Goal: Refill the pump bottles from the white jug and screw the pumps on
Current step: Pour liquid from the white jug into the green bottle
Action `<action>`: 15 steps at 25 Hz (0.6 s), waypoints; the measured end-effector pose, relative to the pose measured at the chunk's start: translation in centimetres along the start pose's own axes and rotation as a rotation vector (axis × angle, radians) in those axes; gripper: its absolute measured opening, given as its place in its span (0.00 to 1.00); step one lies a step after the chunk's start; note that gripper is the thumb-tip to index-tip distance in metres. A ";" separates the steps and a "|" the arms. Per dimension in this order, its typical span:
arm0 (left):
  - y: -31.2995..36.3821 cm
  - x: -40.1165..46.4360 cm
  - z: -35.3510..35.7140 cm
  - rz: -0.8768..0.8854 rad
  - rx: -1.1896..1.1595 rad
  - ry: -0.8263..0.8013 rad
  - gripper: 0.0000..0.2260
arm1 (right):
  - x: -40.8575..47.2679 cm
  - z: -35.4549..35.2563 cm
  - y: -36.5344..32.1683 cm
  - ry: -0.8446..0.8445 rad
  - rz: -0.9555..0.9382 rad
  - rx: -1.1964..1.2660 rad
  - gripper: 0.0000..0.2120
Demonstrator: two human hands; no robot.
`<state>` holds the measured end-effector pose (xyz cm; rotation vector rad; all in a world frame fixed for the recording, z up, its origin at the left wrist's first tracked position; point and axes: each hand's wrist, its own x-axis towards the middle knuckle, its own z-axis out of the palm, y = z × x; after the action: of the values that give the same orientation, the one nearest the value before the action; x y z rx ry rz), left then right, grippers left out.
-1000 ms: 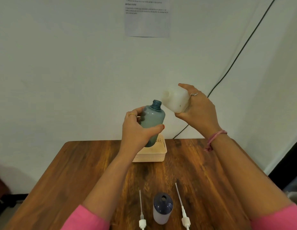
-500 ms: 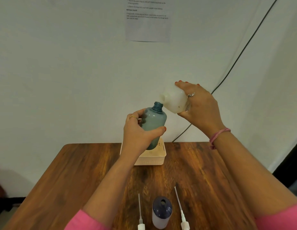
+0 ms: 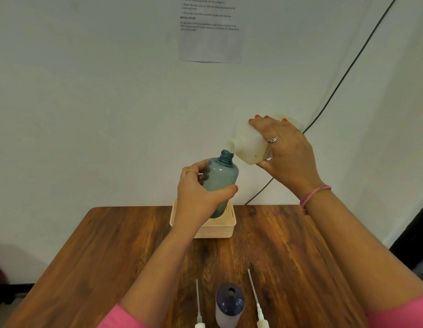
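Wall (image 3: pixel 87 102) fills the upper two thirds of the frame, pale and plain, with a printed sheet (image 3: pixel 210 29) taped at top centre and a dark cable (image 3: pixel 343 74) running diagonally from the upper right corner down to the far edge of the worktop (image 3: pixel 111 256). That worktop, brown wood with strong grain, takes up the lower third. Both forearms reach up from the bottom edge in pink sleeves (image 3: pixel 125 318).

At the far edge of the worktop, centre frame, sits a cream perforated basket (image 3: pixel 217 229). Raised in front of it and above it, the left hand (image 3: pixel 198 195) is wrapped round the lower body of a blue-green translucent bottle (image 3: pixel 220 178), thumb across its front, mouth open and leaning slightly toward the right. The right hand (image 3: pixel 286 155), with a ring and a pink wrist band (image 3: pixel 314 192), is clamped on the white jug (image 3: pixel 249 144), which is tipped with its spout down to the left, right at the bottle's open neck; whether the two touch, or liquid flows, cannot be told.

At bottom centre stands a second bottle (image 3: pixel 229 306), pale with a dark blue shoulder and open mouth. On either side of it lies a white pump, the left pump (image 3: pixel 198 304) and the right pump (image 3: pixel 255 297), each with its thin dip tube pointing away toward the far edge and its head cut off by the frame.
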<state>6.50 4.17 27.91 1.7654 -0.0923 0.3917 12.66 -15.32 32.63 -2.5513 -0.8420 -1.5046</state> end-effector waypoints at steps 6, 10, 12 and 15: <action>-0.2 0.0 0.1 0.000 -0.019 -0.001 0.34 | 0.1 0.0 0.2 0.005 -0.017 -0.001 0.35; -0.2 0.0 0.0 0.003 -0.018 0.001 0.33 | 0.2 -0.1 0.3 0.011 -0.028 -0.027 0.35; -0.2 0.1 0.0 0.002 -0.021 0.002 0.33 | 0.2 -0.1 0.4 0.012 -0.036 -0.043 0.35; -0.2 0.1 0.1 0.007 -0.009 0.000 0.33 | 0.2 -0.2 0.5 0.018 -0.044 -0.050 0.35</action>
<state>6.66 4.09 27.72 1.7562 -0.0999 0.3958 12.87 -15.70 33.01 -2.5661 -0.8750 -1.5784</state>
